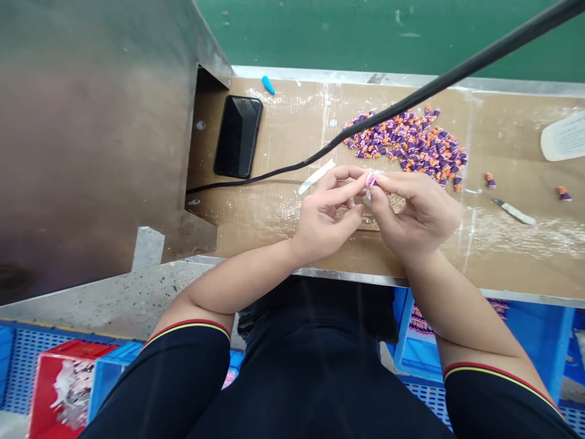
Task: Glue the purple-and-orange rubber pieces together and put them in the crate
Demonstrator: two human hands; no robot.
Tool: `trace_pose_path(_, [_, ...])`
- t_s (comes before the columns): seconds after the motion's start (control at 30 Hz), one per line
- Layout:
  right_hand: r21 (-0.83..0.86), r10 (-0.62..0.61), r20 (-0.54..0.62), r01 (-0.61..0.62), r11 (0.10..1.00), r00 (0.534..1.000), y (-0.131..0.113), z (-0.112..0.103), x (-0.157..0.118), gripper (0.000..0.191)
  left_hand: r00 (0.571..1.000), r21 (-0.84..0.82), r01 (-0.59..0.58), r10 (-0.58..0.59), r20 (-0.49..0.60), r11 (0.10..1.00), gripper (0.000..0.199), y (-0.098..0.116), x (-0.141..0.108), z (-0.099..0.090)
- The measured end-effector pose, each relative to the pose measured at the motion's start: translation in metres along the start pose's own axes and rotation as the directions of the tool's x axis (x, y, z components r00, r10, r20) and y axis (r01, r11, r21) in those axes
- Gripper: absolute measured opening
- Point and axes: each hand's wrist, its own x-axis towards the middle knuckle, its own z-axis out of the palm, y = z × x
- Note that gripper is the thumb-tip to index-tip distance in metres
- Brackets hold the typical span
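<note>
My left hand [329, 213] and my right hand [414, 210] meet over the near part of the bench. Between their fingertips is a small pink and purple figurine piece [370, 180]; its lower part is hidden by the fingers. My right thumb and forefinger pinch it from the right. The left forefinger reaches its left side, while the left thumb stays apart below. Just beyond my hands lies a pile of small purple and orange figurine pieces [411, 143]. A white strip [317, 177] rests beside the left hand.
A black cable [329, 146] crosses above the bench from a metal box [100, 134]. A phone [238, 136], a blue cone-shaped piece [267, 85], a knife [514, 211] and a white container [564, 137] lie around. Blue crates [543, 341] and a red crate [50, 390] stand below.
</note>
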Motion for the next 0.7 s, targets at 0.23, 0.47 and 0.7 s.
trace_pose_path(0.23, [0.076,0.089,0.103,-0.097,0.992,0.991,0.012,0.000,-0.005,0.007,0.994,-0.048,0.102,-0.101,0.032,0.994,0.050,-0.002,-0.002,0.001])
trace_pose_path(0.47, [-0.068,0.152,0.174,-0.142,0.988,0.973,0.038,-0.048,0.009,0.017,0.960,-0.074,0.279,-0.281,-0.011,0.957,0.080,-0.012,0.004,0.003])
trace_pose_path(0.7, [-0.399,0.058,0.485,0.161,0.903,0.872,0.047,-0.143,-0.035,0.015,0.925,-0.061,0.365,-0.369,-0.085,0.929,0.076,-0.005,0.022,-0.002])
